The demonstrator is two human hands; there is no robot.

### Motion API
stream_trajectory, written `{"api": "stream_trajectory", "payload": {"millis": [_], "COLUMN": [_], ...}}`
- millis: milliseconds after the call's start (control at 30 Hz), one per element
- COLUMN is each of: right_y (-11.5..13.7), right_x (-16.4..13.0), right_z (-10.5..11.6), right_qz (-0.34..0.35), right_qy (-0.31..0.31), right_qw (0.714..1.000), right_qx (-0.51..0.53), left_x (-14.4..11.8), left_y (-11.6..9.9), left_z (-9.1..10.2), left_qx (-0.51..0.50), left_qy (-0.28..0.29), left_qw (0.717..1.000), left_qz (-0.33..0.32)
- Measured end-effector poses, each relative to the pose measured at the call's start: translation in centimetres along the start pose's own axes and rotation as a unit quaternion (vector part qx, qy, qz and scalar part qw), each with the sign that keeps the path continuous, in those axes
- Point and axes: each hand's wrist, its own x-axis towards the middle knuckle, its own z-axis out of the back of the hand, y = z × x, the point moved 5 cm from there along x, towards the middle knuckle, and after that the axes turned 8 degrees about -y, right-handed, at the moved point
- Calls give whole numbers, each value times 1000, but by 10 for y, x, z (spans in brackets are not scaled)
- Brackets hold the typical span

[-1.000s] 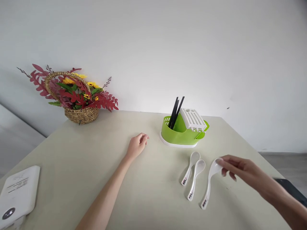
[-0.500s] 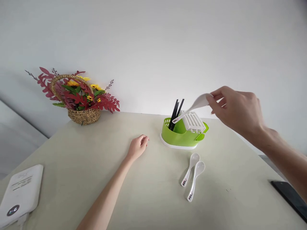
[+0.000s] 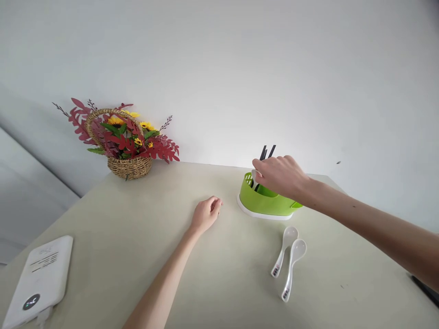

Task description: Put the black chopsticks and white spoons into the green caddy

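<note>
My right hand (image 3: 279, 174) is closed over the left part of a green utensil holder (image 3: 265, 203). A white spoon (image 3: 254, 177) is in its fingers, pointing down inside the rim; most of it is hidden by the hand. Black chopsticks (image 3: 264, 152) stand in the holder just behind the fingers. My left hand (image 3: 206, 213) rests on the table, fingers curled in with nothing seen in them, left of the holder. In front of the holder lie two white spoons, one (image 3: 291, 234) beside the other (image 3: 297, 250), bowls away from me.
A wicker basket (image 3: 130, 167) of red leaves and yellow flowers stands at the back left by the wall. A white power bank (image 3: 43, 274) with a cable lies at the front left. At the right edge a black phone (image 3: 425, 290) is partly hidden under my forearm.
My right hand has moved left and down with the spoon, from above the holder's right side into its left part. The view has shifted slightly. My left hand keeps its place.
</note>
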Motion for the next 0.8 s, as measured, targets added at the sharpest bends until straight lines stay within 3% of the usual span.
{"api": "stream_trajectory", "payload": {"millis": [500,800], "right_y": [11,8], "right_x": [40,50], "right_z": [-21,-29], "right_qz": [-7,-57], "right_qy": [54,72], "right_qw": [995,980], "right_qx": [80,178], "left_x": [-2,-1], "left_y": [-3,-2], "left_z": [0,-1], "left_qx": [20,28], "left_qy": [7,9], "left_qw": [1000,1000], "left_qz": [0,1]}}
